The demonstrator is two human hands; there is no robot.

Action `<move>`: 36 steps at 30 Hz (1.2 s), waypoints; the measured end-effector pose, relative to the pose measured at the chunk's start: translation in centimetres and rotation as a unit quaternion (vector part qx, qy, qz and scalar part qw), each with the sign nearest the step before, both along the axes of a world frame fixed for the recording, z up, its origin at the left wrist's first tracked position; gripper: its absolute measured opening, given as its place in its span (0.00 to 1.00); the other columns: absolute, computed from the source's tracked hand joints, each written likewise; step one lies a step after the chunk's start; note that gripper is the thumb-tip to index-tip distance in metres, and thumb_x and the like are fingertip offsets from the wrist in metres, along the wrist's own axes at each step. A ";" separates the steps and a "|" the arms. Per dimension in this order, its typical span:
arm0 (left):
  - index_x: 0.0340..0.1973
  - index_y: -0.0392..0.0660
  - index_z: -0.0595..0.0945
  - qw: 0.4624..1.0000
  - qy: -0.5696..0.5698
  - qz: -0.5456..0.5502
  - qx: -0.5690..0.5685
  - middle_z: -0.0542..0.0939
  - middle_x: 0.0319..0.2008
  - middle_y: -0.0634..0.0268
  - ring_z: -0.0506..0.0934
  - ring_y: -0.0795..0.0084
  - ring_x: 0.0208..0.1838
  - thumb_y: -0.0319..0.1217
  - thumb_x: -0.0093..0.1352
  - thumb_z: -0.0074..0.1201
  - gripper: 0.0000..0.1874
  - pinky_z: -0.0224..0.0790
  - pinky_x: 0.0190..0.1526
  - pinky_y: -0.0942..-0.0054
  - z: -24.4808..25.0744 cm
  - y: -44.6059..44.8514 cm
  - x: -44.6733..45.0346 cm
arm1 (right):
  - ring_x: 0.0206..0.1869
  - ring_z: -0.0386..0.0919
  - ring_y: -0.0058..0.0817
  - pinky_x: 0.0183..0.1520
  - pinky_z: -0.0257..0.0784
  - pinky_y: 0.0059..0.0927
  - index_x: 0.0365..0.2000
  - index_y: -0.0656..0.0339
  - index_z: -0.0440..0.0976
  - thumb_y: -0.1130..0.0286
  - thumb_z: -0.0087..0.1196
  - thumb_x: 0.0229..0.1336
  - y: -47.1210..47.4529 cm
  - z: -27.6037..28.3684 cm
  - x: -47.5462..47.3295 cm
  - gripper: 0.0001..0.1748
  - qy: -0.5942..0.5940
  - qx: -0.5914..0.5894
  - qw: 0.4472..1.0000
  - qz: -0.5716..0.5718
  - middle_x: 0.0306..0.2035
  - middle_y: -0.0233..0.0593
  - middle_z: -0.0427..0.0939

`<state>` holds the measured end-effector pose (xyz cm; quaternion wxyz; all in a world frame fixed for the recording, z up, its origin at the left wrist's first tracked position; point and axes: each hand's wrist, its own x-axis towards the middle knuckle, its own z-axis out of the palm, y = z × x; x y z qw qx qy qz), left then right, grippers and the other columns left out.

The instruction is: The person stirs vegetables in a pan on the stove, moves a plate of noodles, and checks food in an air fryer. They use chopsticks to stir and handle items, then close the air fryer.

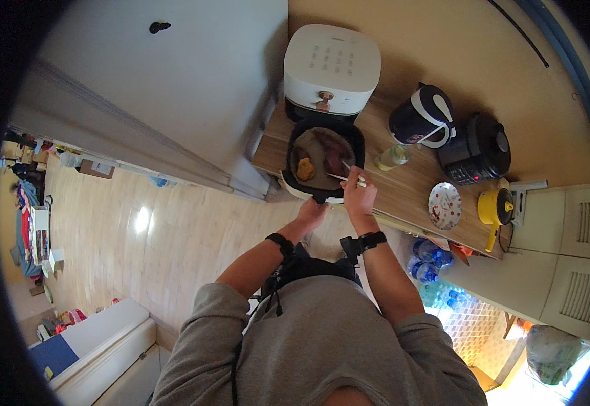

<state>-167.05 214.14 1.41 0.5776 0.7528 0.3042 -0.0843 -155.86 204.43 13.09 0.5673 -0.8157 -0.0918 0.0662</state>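
My left hand [312, 214] is closed around the handle [320, 198] of a black air fryer basket, pulled out in front of the white Midea air fryer [333, 63]. A brown paper liner [315, 144] covers the inside of the basket [360, 147]. Reddish-purple food, apparently sweet potato [334, 160], lies on its right side, with an orange-yellow piece [305, 169] at the left. Between the fingers of my right hand [360, 195] are white chopsticks [339, 177], one tip on either side of the purple piece's lower end. Whether they grip it, I cannot tell.
Right of the basket on the wooden counter stand a glass of pale liquid [392, 158], a dark kettle [421, 119], a black electric cooker [475, 152], a patterned plate [445, 205] and a yellow pot [489, 207]. A white cabinet-like panel [188, 101] rises at the left.
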 end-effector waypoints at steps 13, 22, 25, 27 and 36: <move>0.48 0.32 0.76 0.998 -0.006 -0.018 0.052 0.82 0.35 0.43 0.81 0.46 0.40 0.42 0.72 0.52 0.22 0.71 0.41 0.53 0.6 0.0 0.0 | 0.24 0.83 0.28 0.28 0.77 0.27 0.42 0.69 0.80 0.61 0.55 0.68 -1.2 0.3 4.0 0.18 0.006 -0.043 0.997 0.056 0.24 0.43 0.83; 0.57 0.37 0.73 0.998 0.040 -0.036 -0.014 0.83 0.38 0.46 0.81 0.48 0.42 0.44 0.73 0.51 0.26 0.72 0.42 0.52 2.3 0.3 0.0 | 0.27 0.83 0.25 0.29 0.78 0.25 0.46 0.71 0.78 0.67 0.54 0.69 -2.2 3.5 -2.1 0.15 -0.017 0.103 0.991 0.077 0.35 0.42 0.82; 0.60 0.39 0.72 0.999 0.010 -0.046 -0.002 0.81 0.50 0.47 0.78 0.47 0.53 0.43 0.73 0.50 0.26 0.70 0.52 0.54 2.0 0.2 -0.1 | 0.34 0.86 0.31 0.31 0.81 0.29 0.46 0.68 0.79 0.68 0.50 0.71 1.2 2.4 -3.5 0.14 -0.009 0.118 0.988 0.098 0.43 0.47 0.82; 0.64 0.44 0.70 0.960 -0.069 -0.189 0.196 0.79 0.56 0.53 0.77 0.54 0.58 0.43 0.74 0.49 0.26 0.69 0.57 0.57 0.7 0.3 0.0 | 0.36 0.86 0.35 0.34 0.81 0.32 0.47 0.67 0.79 0.69 0.50 0.70 3.7 1.2 -3.9 0.14 -0.008 0.092 0.992 0.087 0.43 0.47 0.82; 0.59 0.43 0.75 0.982 -0.064 -0.113 0.135 0.79 0.55 0.48 0.76 0.50 0.58 0.43 0.73 0.52 0.24 0.69 0.58 0.58 -4.8 -0.3 0.4 | 0.33 0.83 0.41 0.37 0.78 0.36 0.34 0.70 0.79 0.61 0.50 0.70 7.1 -0.8 -2.7 0.19 -0.040 0.020 0.998 -0.045 0.31 0.49 0.83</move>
